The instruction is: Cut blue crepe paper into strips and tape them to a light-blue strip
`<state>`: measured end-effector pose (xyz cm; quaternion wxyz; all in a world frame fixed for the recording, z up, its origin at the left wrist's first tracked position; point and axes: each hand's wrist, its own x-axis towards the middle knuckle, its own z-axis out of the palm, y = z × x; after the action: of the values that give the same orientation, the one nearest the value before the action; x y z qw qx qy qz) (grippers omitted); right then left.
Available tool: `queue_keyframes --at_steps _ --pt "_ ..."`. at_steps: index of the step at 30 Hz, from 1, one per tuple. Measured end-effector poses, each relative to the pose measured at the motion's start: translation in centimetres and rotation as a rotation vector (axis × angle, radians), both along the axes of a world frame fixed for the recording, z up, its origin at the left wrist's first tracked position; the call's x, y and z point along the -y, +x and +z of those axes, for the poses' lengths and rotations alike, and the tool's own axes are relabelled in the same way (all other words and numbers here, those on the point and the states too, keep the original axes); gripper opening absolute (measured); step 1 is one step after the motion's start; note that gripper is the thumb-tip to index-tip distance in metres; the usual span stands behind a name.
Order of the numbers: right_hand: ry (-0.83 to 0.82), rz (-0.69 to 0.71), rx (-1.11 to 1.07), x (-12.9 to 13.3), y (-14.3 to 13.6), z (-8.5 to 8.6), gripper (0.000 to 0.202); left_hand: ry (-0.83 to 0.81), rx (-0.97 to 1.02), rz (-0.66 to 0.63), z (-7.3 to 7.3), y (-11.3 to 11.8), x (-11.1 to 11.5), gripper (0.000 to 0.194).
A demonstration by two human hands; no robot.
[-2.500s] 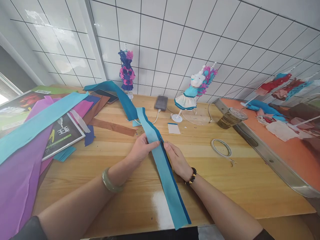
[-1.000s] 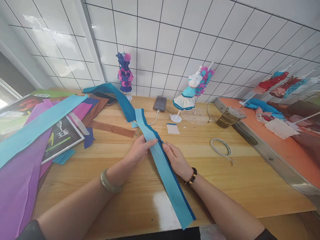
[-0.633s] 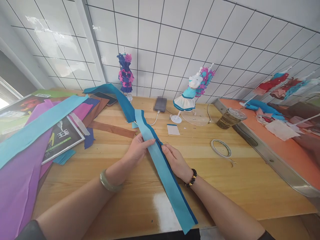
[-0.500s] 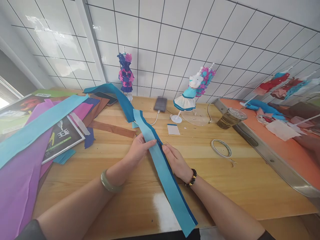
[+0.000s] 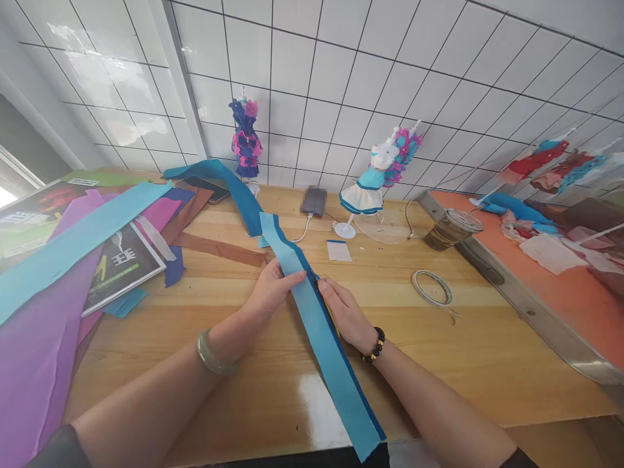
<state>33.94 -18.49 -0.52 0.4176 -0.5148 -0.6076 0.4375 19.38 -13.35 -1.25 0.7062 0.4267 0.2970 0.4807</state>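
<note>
A long light blue strip of paper or cloth runs from the table's middle to its front edge. A dark blue strip lies under it and shows along its right side. My left hand pinches the two strips from the left, thumb on top. At their right edge my right hand is closed around a slim tool with a yellow part and a dark tip, mostly hidden by the fingers. The tip touches or nearly touches the strip edge near my left thumb.
Coloured sheets and a magazine pile up on the left. Small dressed mannequins stand at the back. A tape roll, a lidded cup and a black device with a cable lie around. An orange surface is right.
My right hand has shifted slightly right, and more of the tool's yellow part shows. My left hand and the strips have barely moved.
</note>
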Motion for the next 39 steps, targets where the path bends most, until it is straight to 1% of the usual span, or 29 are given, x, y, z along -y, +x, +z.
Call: queue_keyframes --at_steps 5,11,16,23,39 --pt "-0.01 0.0 -0.007 -0.07 0.04 -0.08 0.033 0.03 -0.031 -0.036 -0.2 0.02 0.1 0.026" --pt "-0.027 -0.005 -0.012 -0.15 -0.01 -0.2 0.033 0.08 -0.094 -0.02 -0.16 0.26 0.29 0.025" --pt "0.002 -0.014 -0.015 -0.17 -0.03 -0.17 0.033 0.106 -0.126 -0.019 -0.1 0.33 0.27 0.025" --pt "0.042 -0.014 0.007 -0.23 0.05 -0.37 0.033 0.103 -0.113 -0.018 -0.17 0.43 0.23 0.026" --pt "0.015 -0.009 0.012 -0.26 0.13 -0.3 0.032 0.119 -0.098 -0.024 -0.31 0.42 0.25 0.028"
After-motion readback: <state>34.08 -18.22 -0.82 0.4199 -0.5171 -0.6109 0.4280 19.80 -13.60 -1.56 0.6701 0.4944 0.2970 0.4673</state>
